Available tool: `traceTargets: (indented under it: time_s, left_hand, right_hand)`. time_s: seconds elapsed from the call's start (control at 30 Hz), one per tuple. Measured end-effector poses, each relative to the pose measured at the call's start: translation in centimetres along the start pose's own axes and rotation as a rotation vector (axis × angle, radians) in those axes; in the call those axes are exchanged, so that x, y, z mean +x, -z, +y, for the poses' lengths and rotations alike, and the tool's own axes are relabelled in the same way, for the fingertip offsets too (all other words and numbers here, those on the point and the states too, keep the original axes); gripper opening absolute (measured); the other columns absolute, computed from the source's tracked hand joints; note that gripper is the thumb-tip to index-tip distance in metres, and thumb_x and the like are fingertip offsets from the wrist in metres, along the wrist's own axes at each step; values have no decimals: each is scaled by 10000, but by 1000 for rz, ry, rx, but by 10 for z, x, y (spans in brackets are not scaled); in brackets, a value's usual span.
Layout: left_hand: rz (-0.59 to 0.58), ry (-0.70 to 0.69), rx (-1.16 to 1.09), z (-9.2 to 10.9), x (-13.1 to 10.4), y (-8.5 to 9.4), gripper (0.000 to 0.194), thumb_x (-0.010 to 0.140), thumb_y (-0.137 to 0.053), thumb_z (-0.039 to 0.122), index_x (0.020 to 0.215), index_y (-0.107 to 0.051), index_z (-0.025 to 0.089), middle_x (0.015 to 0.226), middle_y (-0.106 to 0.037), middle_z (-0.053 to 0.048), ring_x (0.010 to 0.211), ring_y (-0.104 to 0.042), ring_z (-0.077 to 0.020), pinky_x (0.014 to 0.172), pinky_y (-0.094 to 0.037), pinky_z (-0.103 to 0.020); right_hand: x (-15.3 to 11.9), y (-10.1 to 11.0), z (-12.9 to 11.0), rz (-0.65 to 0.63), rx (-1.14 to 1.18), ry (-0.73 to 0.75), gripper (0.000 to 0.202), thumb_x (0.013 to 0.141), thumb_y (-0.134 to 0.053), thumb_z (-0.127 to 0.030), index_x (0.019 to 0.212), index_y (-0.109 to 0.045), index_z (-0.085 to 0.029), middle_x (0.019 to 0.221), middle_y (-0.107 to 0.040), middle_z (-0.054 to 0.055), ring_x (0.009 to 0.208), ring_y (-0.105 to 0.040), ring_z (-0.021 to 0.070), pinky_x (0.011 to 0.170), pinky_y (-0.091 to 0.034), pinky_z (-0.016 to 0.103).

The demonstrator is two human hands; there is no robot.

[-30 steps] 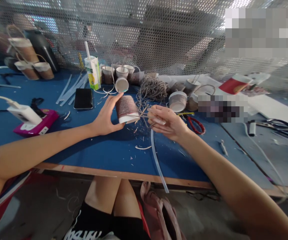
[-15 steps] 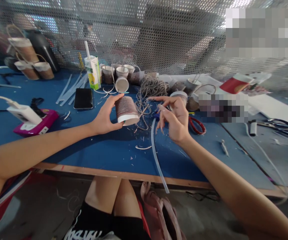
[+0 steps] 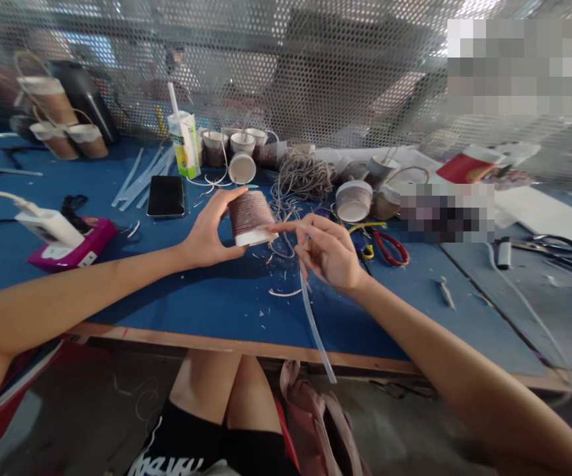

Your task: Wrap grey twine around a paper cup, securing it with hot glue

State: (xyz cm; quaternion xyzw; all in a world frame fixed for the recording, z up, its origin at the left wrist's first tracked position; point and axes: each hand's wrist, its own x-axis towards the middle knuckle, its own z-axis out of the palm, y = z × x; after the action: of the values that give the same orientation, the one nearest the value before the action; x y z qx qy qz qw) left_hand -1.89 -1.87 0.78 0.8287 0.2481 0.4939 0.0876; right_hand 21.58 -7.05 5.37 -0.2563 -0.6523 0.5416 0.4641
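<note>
My left hand [image 3: 209, 231] grips a paper cup wound in brown cord [image 3: 252, 218], thumb below and fingers above. The cup is tipped on its side, its white rim towards me and to the right. At that rim the outstretched index finger of my right hand [image 3: 328, 251] touches or nearly touches the cup. The other right fingers are loosely bent, and I see nothing held in them. A translucent glue stick [image 3: 318, 330] runs from beneath my right hand out over the table's front edge; its upper end is hidden. Behind the cup lies a tangled heap of grey-brown cord [image 3: 305, 173].
Several cord-wrapped cups [image 3: 354, 200] stand or lie at the back. A phone [image 3: 165, 196], a drink carton [image 3: 185, 145] and a purple power strip [image 3: 75, 244] are on the left. Red-handled pliers [image 3: 391, 248] and scissors [image 3: 548, 246] lie to the right.
My right hand has moved left and slightly down to the cup's rim, its index finger now extended and the others bent in. The cup has tilted slightly in my left hand.
</note>
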Motion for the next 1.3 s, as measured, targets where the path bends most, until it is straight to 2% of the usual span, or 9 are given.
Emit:
traceTargets:
  time_s: [0.2,0.33,0.43,0.5,0.63,0.8,1.07,1.2,1.3]
  left_hand:
    - [49,7,-68,0,-3,-3,817,734,-735,457,1420,-345,249,1358,-464,-139,1253,-530,-276,934,-562,-376]
    - [40,-39,-80,-3,-3,-4,829,759,-716,474,1443,-310,237,1361,-453,-145,1270,-523,-275,1022,-521,-407]
    - [27,-68,-89,-8,-2,-4,830,782,-703,494,1453,-281,248,1403,-431,-145,1320,-489,-283,1091,-471,-442]
    - [8,-83,-120,-10,-1,-4,864,778,-701,531,1463,-240,277,1450,-400,-136,1369,-447,-291,1141,-420,-477]
    - [-64,-126,-190,-12,1,-5,903,766,-699,574,1467,-182,333,1519,-339,-122,1448,-347,-302,1192,-329,-533]
    - [-124,-144,-249,-11,2,-7,905,771,-699,561,1471,-174,330,1550,-300,-135,1479,-288,-317,1193,-317,-558]
    - [-175,-119,-185,-3,2,-5,1004,728,-767,510,1493,-157,287,1577,-224,-179,1474,-288,-344,1165,-355,-562]
    - [-167,-84,-112,1,2,-5,939,769,-735,492,1495,-187,261,1470,-411,-177,1372,-462,-312,1104,-460,-503]
    - [-53,-52,29,-2,1,-5,900,760,-724,539,1469,-253,245,1394,-483,-162,1310,-512,-305,1089,-473,-493]
  right_hand:
    - [10,16,5,284,82,-102,392,824,-540,-463,557,-419,-203,770,-743,48,241,-242,20,218,-210,228]
    - [12,25,10,419,29,-5,390,852,-518,-441,570,-381,-208,686,-690,36,266,-241,24,236,-194,229]
    - [9,21,8,388,-31,157,271,861,-541,-411,705,-426,-221,829,-682,4,301,-291,17,246,-250,216]
    - [6,16,4,296,-132,231,244,822,-636,-390,853,-442,-245,1115,-654,12,342,-331,-3,271,-313,207]
    - [2,11,-3,11,-355,185,630,640,-838,-312,1089,-397,-313,1526,-345,83,454,-421,-13,356,-420,220]
    - [3,14,0,-122,-433,151,789,629,-848,-308,1221,-327,-350,1527,-307,119,484,-473,5,385,-463,249]
    - [3,11,11,-21,-544,179,629,722,-783,-306,1139,-313,-323,1435,-428,116,424,-379,-21,371,-351,229]
    - [2,9,13,-3,-581,137,613,736,-765,-369,1140,-309,-303,1475,-402,163,408,-364,-19,357,-327,238]
    - [3,8,11,51,-607,128,593,734,-766,-389,1137,-341,-294,1489,-388,167,404,-338,-18,348,-325,254]
